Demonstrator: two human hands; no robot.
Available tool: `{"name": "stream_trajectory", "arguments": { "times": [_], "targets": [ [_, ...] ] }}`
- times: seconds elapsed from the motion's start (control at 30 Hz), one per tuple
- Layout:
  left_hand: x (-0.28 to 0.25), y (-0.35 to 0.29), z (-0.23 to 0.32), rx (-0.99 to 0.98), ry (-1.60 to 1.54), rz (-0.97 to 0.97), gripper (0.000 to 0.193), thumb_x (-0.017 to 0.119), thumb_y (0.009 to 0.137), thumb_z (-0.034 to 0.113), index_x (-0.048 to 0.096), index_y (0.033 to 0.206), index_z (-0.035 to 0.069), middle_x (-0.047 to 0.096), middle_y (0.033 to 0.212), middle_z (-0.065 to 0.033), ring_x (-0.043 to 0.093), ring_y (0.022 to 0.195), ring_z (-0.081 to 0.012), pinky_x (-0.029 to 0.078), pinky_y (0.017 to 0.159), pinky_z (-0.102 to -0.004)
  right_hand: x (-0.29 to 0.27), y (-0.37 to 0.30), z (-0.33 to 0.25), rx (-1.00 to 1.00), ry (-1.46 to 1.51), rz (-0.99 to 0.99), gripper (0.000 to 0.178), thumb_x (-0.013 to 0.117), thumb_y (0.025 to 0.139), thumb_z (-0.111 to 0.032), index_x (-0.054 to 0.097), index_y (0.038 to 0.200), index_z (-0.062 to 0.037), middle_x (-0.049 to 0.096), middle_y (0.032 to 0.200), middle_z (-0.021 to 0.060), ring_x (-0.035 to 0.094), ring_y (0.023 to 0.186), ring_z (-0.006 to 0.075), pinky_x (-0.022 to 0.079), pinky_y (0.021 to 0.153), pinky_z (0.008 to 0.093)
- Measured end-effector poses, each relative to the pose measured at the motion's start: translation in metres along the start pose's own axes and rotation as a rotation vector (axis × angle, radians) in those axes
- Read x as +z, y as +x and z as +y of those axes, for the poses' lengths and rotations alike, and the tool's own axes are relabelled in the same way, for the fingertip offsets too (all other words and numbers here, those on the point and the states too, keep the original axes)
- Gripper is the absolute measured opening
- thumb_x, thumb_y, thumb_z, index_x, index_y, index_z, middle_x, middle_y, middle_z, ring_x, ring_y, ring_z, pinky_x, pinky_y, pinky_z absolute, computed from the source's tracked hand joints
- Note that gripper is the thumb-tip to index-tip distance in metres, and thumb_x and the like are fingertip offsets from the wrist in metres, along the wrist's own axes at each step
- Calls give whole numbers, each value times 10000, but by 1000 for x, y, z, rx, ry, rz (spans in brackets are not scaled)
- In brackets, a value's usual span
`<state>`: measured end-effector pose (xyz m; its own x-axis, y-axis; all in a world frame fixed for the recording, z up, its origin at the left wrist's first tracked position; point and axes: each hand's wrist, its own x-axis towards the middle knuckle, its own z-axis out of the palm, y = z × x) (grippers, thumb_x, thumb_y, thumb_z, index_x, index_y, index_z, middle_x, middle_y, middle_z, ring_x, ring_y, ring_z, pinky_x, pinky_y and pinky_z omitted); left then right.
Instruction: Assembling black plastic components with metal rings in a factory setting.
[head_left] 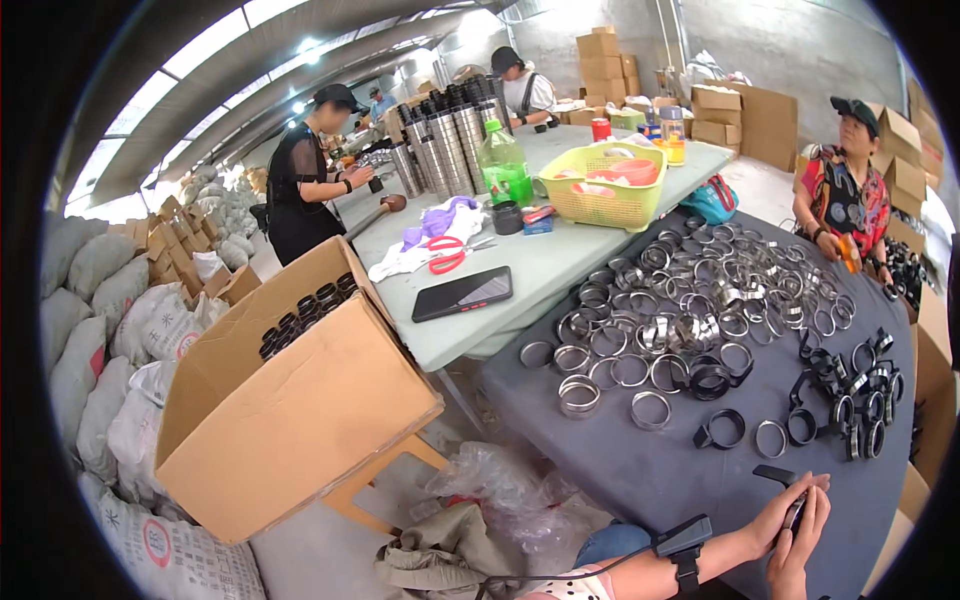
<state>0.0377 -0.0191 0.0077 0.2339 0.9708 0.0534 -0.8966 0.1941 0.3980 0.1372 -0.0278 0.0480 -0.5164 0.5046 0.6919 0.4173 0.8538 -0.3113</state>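
Note:
My left hand (775, 520) and my right hand (801, 545) are together at the lower right, over the dark table (620, 460). Both are closed around a black ring clamp (775, 475); its flat tab sticks out to the left, and the fingers cover most of the rest. Just beyond my hands lie a bare metal ring (771, 438) and a black ring with a tab (725, 428). A heap of black tabbed rings (850, 385) is to the right. Farther back, many silver metal rings (690, 300) are spread in a loose pile.
A cardboard box (300, 420) of black rings stands at left. The pale table (390, 250) bears a phone (462, 294), red scissors (447, 256), a green bottle (507, 170) and a yellow basket (603, 205). One person (845, 185) is at far right; others work behind.

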Motion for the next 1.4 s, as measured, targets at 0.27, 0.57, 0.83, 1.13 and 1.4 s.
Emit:
{"name": "stream_trajectory", "arguments": {
  "times": [0.27,0.57,0.83,1.13,1.4],
  "targets": [
    [-14,7,-4,1,134,9,713,432,960,513,292,1468,32,310,1506,-50,245,1401,-154,159,1142,-280,19,-10,9,117,173,13,640,382,964,-402,368,1358,102,417,1317,285,445,1197,427,354,1011,467],
    [-12,1,-12,32,182,158,709,468,950,510,326,1449,27,464,1319,-65,402,1248,-154,280,1053,-256,10,-25,12,147,89,-58,660,444,963,-442,377,1368,75,430,1319,284,451,1188,440,362,1013,475],
    [-16,1,-5,-242,581,6,779,510,913,560,299,1428,15,371,1418,-115,361,1310,-202,318,1022,-298,-17,-48,34,308,10,-101,724,522,926,-482,367,1373,64,404,1345,295,410,1228,450,328,1044,475],
    [-9,-2,-9,-228,584,177,655,598,884,506,404,1353,90,493,1234,-45,473,1089,-122,395,873,-285,-12,-84,105,414,-222,-21,617,532,831,-24,330,1411,32,337,1419,247,327,1322,411,244,1105,464],
    [-6,-2,-20,-302,590,149,489,603,898,443,473,1245,124,510,1127,10,470,987,-75,393,807,-246,-16,-77,92,412,-224,-39,574,523,844,-44,359,1387,40,359,1406,240,338,1317,410,249,1100,465]
  ]
}}
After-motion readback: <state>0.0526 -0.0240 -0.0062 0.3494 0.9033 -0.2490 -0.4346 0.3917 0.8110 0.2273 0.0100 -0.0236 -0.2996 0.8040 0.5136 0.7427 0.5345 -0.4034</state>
